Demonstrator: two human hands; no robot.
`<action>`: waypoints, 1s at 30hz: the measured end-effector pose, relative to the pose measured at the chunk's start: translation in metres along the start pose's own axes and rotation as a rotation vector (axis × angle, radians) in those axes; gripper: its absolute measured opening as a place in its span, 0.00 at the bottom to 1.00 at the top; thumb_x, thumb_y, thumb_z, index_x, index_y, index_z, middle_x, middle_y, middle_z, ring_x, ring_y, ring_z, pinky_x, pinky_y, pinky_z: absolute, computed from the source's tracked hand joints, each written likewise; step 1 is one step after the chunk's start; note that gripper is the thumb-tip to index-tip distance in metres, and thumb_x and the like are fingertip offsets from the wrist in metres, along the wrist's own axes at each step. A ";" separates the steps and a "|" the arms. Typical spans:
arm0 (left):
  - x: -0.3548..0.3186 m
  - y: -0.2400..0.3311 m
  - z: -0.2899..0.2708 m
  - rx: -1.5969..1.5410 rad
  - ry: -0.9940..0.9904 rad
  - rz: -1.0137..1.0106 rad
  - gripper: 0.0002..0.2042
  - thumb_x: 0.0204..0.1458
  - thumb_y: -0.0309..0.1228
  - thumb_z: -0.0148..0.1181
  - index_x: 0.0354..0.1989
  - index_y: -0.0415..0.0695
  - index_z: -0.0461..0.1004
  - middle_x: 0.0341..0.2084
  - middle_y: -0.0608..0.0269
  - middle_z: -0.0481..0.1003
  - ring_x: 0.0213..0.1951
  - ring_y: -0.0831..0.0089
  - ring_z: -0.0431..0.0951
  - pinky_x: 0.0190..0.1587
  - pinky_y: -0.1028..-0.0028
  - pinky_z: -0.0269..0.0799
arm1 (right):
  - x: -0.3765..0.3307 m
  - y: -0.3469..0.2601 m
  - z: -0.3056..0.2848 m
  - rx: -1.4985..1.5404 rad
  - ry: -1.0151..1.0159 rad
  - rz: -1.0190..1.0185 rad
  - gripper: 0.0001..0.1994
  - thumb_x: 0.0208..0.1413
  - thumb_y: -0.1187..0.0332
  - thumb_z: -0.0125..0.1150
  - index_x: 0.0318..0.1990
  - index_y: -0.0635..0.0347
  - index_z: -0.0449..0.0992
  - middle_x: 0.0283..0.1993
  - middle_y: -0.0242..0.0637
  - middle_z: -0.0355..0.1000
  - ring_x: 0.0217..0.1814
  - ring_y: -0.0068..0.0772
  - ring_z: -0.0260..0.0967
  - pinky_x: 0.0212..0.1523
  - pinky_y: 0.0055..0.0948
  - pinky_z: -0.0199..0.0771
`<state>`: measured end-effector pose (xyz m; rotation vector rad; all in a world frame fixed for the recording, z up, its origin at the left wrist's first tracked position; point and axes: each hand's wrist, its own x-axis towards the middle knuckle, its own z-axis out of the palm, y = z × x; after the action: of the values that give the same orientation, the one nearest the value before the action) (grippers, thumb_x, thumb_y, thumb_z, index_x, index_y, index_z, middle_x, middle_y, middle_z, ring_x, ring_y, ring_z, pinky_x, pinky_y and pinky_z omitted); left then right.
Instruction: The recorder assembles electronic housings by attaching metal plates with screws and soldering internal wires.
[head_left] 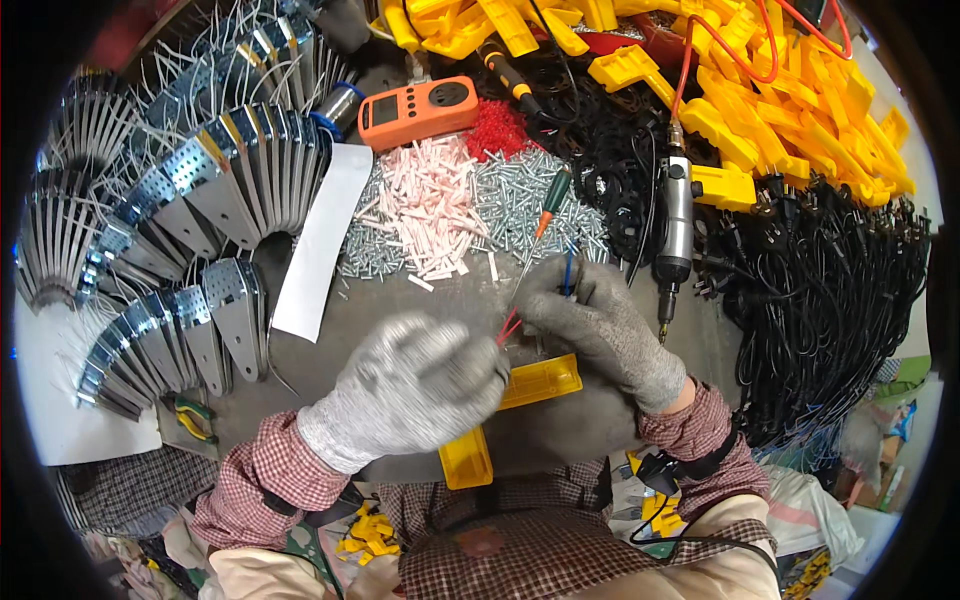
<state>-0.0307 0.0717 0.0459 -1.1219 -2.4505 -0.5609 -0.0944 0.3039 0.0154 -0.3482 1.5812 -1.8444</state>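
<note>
Right hand [598, 328] was curled, left hand [410, 392] blurred; finger grips could not be told. Red wires [510, 329] were best kept untwisted.

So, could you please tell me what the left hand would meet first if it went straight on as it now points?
The left hand would probably meet the right hand first, though blur and unclear depth leave doubt; thin red wires show near that line.

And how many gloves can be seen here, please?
2: one glove on the left hand, partly covering a yellow piece; one on the right hand, left of the driver. Others could lie hidden.
</note>
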 end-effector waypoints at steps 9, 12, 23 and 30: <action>0.001 0.024 0.007 -1.084 0.252 -1.005 0.10 0.58 0.29 0.66 0.44 0.36 0.79 0.40 0.60 0.79 0.41 0.77 0.80 0.46 0.77 0.77 | -0.012 0.005 0.023 -0.269 0.139 -0.322 0.03 0.61 0.73 0.64 0.39 0.63 0.77 0.35 0.33 0.75 0.34 0.20 0.71 0.37 0.22 0.73; -0.019 0.034 -0.006 -0.920 0.414 -0.998 0.09 0.59 0.28 0.65 0.44 0.36 0.79 0.38 0.62 0.79 0.38 0.78 0.80 0.43 0.79 0.78 | -0.016 0.010 0.029 -0.654 0.021 -0.399 0.08 0.54 0.73 0.67 0.42 0.59 0.77 0.41 0.36 0.74 0.37 0.31 0.74 0.38 0.29 0.76; -0.077 0.059 0.031 -0.232 0.165 -0.524 0.08 0.46 0.29 0.65 0.36 0.50 0.77 0.36 0.66 0.78 0.41 0.64 0.79 0.69 0.43 0.49 | -0.001 0.019 0.036 -1.055 -0.165 -0.368 0.13 0.61 0.65 0.60 0.50 0.60 0.77 0.46 0.47 0.75 0.45 0.53 0.75 0.43 0.45 0.76; -0.043 0.048 0.019 0.050 0.164 -0.661 0.05 0.47 0.31 0.68 0.32 0.49 0.79 0.33 0.68 0.75 0.45 0.61 0.75 0.63 0.49 0.58 | 0.006 0.020 0.035 -0.631 -0.072 0.051 0.14 0.66 0.60 0.56 0.45 0.64 0.77 0.35 0.42 0.74 0.37 0.31 0.73 0.39 0.32 0.70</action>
<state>0.0287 0.0830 0.0181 -0.2046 -2.6373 -0.7320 -0.0713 0.2722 0.0033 -0.6345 2.0703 -1.2384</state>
